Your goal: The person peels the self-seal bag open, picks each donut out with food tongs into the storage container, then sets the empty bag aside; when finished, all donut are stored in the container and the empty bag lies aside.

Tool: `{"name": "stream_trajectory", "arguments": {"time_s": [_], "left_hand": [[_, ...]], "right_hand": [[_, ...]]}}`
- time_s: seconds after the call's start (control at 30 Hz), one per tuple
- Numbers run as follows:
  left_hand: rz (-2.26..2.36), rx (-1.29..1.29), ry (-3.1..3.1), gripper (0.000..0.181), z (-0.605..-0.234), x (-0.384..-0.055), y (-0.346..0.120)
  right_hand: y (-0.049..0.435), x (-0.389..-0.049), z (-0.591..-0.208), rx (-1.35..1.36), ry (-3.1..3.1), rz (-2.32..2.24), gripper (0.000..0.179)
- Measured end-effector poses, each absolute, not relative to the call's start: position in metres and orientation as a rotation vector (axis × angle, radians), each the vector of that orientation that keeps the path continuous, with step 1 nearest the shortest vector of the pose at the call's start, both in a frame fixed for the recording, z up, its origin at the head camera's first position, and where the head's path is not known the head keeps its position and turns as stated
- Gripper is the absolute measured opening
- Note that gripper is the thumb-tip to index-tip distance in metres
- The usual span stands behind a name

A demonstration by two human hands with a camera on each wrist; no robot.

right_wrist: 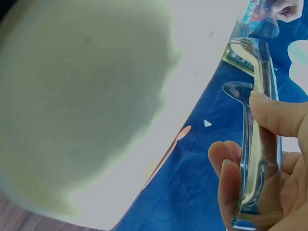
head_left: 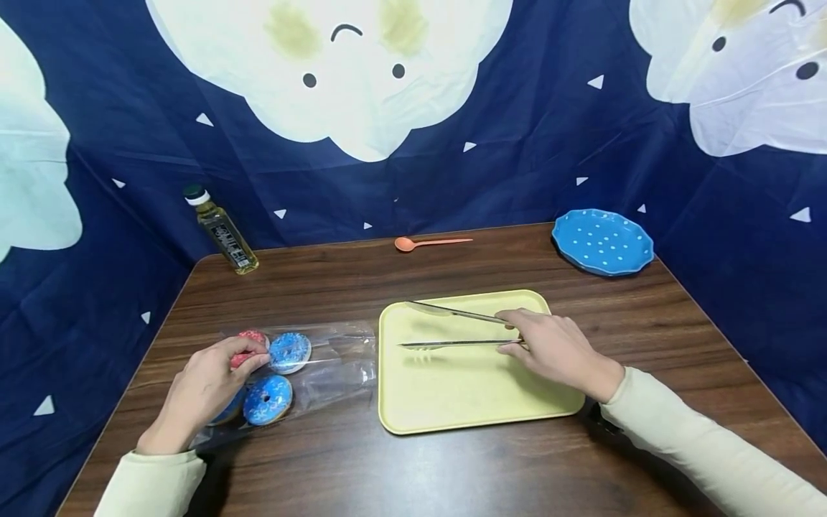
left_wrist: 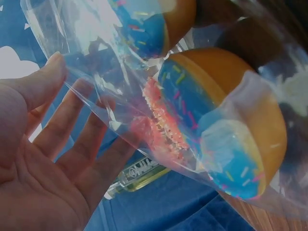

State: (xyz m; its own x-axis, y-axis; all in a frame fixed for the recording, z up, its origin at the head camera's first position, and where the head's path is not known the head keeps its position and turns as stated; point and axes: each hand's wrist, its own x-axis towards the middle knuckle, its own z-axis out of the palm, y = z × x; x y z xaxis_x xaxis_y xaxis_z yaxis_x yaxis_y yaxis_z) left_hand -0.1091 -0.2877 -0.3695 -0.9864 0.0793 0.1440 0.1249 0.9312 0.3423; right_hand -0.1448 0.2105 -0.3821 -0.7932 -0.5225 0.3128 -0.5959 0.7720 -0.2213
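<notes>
On the left of the table lies a clear plastic bag with several toy doughnuts in it. Blue-iced doughnuts with sprinkles and a pink one show through the film. My left hand pinches the bag's edge between thumb and fingers; in the left wrist view, the fingers lie behind the clear film. My right hand holds metal tongs between thumb and fingers. The tongs' arms stand apart above the pale yellow tray, pointing left, with nothing between them.
An oil bottle with a dark cap stands at the back left corner. An orange spoon lies near the back edge. At the back right sits a blue scalloped plate with white dots. A blue cloud-patterned cloth hangs behind the table.
</notes>
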Motion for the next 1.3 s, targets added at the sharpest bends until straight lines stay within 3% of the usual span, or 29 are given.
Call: {"name": "stream_trajectory", "arguments": {"time_s": [0.27,0.77,1.3], "left_hand": [[-0.541,-0.149,-2.966,0.026,-0.37,-0.11,-0.289],[-0.489,-0.22,-2.937,0.014,-0.368,-0.109,-0.292],[-0.497,-0.15,-2.924,0.024,-0.365,-0.104,-0.292]], "right_hand": [[0.203,-0.149,-0.382,0.945,-2.684,0.44,0.04],[0.178,-0.159,-0.382,1.012,-2.592,0.408,0.03],[0.149,-0.158,-0.379,1.103,-2.558,0.376,0.025]]}}
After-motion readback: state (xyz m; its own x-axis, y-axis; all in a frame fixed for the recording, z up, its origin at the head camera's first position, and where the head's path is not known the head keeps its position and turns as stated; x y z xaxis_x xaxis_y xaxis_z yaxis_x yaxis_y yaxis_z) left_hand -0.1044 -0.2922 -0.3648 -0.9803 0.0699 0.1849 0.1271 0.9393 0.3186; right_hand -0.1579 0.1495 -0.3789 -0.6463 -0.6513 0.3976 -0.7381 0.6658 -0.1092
